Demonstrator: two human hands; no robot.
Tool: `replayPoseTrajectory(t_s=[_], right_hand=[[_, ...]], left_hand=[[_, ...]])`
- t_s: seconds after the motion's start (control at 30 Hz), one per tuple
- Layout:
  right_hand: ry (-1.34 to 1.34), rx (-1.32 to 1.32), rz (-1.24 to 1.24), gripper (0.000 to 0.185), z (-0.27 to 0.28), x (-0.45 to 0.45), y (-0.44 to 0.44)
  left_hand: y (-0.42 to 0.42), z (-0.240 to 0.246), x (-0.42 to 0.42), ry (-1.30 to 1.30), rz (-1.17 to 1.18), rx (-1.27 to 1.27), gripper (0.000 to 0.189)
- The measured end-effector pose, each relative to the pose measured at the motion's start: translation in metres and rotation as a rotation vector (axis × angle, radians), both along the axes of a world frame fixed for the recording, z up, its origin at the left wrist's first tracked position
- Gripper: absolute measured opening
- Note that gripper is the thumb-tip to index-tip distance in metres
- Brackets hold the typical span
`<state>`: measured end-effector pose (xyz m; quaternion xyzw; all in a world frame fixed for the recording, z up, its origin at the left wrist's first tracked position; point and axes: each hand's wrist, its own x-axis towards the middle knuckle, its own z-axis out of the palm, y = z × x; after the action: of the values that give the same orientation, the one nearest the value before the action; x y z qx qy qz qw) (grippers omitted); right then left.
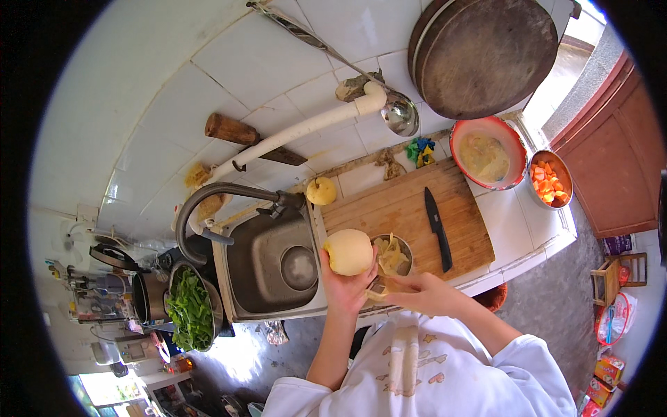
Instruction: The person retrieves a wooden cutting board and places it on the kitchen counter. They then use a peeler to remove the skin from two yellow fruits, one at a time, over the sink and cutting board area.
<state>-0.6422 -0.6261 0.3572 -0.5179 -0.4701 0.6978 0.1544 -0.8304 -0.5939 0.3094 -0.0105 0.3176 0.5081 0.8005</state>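
My left hand holds up a peeled, pale round fruit, probably a pear, with a little yellow skin left at its stem end. In the fingertips of my right hand is a pale strip of peel, just below the fruit. Behind both hands a metal bowl with curled peelings sits at the near edge of a wooden cutting board. A black knife lies on the board, to the right of the bowl. One unpeeled yellow fruit rests beyond the board's left corner.
To the left is a steel sink under a curved faucet. Leafy greens fill a bowl farther left. A red-rimmed basin and a bowl of orange chunks stand at right. A ladle and cleaver are at the wall.
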Motion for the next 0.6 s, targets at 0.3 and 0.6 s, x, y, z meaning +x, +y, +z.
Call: replayPoseTrajectory(t_s=[0.3, 0.6], right_hand=[[0.064, -0.103, -0.222, 0.06, 0.012, 0.034, 0.011], [0.09, -0.11, -0.242, 0.059, 0.013, 0.034, 0.011]], left_hand=[[-0.008, 0.004, -0.003, -0.026, 0.087, -0.053, 0.045], [-0.017, -0.002, -0.017, 0.029, -0.192, 0.135, 0.068]])
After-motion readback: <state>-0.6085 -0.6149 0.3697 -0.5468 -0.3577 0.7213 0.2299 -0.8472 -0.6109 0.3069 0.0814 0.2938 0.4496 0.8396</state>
